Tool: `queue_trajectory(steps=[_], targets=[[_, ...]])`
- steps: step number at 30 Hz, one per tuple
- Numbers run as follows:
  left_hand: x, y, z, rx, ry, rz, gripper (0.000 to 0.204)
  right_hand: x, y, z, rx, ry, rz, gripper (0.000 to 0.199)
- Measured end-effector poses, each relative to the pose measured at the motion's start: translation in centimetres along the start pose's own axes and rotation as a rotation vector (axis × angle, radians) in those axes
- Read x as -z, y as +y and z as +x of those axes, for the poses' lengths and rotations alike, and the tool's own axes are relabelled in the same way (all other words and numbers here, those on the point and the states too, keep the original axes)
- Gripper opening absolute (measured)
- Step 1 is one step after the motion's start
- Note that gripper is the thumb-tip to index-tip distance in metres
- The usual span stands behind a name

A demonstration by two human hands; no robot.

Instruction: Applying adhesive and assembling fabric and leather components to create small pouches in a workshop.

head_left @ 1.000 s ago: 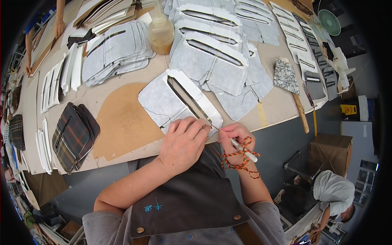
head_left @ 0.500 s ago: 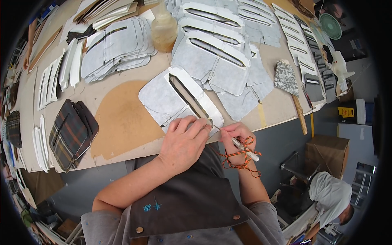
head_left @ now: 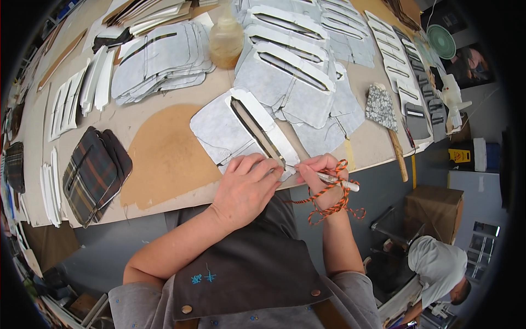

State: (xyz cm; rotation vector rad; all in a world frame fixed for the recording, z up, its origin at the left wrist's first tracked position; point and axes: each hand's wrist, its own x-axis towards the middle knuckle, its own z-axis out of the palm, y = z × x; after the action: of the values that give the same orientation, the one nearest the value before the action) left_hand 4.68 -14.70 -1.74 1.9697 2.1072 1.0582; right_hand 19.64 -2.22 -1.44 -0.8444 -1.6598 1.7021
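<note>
A pale grey fabric panel (head_left: 211, 129) with a long dark-edged slot and a white strip border lies at the table's near edge. My left hand (head_left: 245, 189) is on its lower end, fingers bent and pressed together over it, with the thumb mostly hidden. In my right hand (head_left: 323, 178) is a thin pointed tool (head_left: 345, 183) that looks like an awl, white-handled, its fine tip at the slot's near end. An orange-and-black cord (head_left: 342, 203) is tied to the tool and loops around my right wrist area.
More slotted grey panels (head_left: 296, 101) overlap beyond, beside a grey stack (head_left: 159, 66) and a cloudy plastic bottle (head_left: 226, 46). Plaid pieces (head_left: 93, 175) and a brown sheet (head_left: 164, 159) lie left. A wooden-handled tool (head_left: 397, 148) lies right. Another person (head_left: 438, 268) sits at lower right.
My right hand has shifted slightly up and right, and the tool's handle now lies flatter with its cord swung right. My left hand stays on the panel's near end.
</note>
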Motion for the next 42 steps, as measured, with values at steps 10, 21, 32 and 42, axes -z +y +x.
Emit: queue_trajectory(steps=[10, 21, 32, 42], targets=[[-0.2, 0.0, -0.2, 0.037, 0.109, -0.107, 0.028, -0.3, -0.2, 0.2, 0.057, -0.010, -0.018, 0.012], [-0.2, -0.2, -0.2, 0.027, 0.117, -0.127, 0.020, -0.5, 0.6, -0.5, 0.152, -0.078, -0.254, 0.012], [0.0, 0.0, 0.0, 0.064, 0.019, -0.065, 0.026, -0.4, 1.6, -1.9, 0.137, -0.008, -0.053, 0.012], [0.1, 0.2, -0.1, 0.014, -0.044, 0.011, 0.031, 0.0, 2.5, -2.0, 0.354, 0.001, -0.338, 0.013]])
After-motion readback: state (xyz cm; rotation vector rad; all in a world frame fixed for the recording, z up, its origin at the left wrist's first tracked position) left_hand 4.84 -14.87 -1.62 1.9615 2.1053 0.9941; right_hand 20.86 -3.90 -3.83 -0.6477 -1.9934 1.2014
